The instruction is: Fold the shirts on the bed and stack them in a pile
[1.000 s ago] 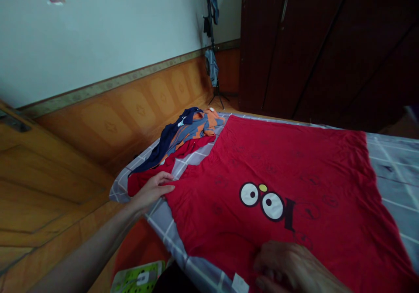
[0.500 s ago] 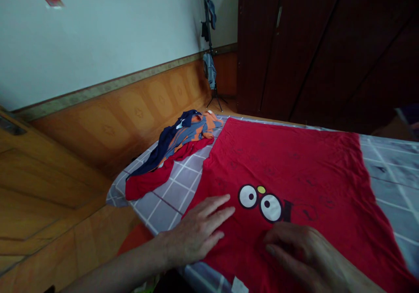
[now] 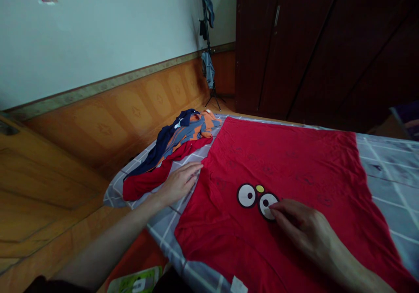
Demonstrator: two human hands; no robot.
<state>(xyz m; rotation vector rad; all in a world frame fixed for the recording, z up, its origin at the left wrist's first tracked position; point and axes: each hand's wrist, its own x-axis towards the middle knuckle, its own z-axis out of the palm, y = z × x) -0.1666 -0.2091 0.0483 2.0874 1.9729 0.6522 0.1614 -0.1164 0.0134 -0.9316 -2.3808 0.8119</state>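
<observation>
We find the right hand point(image 3: 306, 225) with thumb and index finger nearly together over 1 of 2 printed eyes point(image 3: 246, 195); whether cloth is pinched, we cannot tell. Taking those eyes as clock centre, with 12 pointing away from the wearer, this hand sits near 4 o'clock. At 9 o'clock, the left hand point(image 3: 180, 183) has its fingers extended, tips at the garment's edge; we cannot confirm a grip there. In our judgement, the left is so set to control that edge, the right to work mid-panel.

The red garment point(image 3: 288, 166) lies beneath the right fingertips and extends to every side of them; from the left fingertips it runs toward 3 o'clock. We judge it is spread on the checked bedcover point(image 3: 393, 188) because the bed supports its breadth. A white label point(image 3: 238, 285) shows between 6 and 7 o'clock.

Farther out, we note piled clothes point(image 3: 188, 134) at 10 o'clock, a coat stand point(image 3: 208, 44) at 11 and a dark wardrobe point(image 3: 307, 44) at 1.
</observation>
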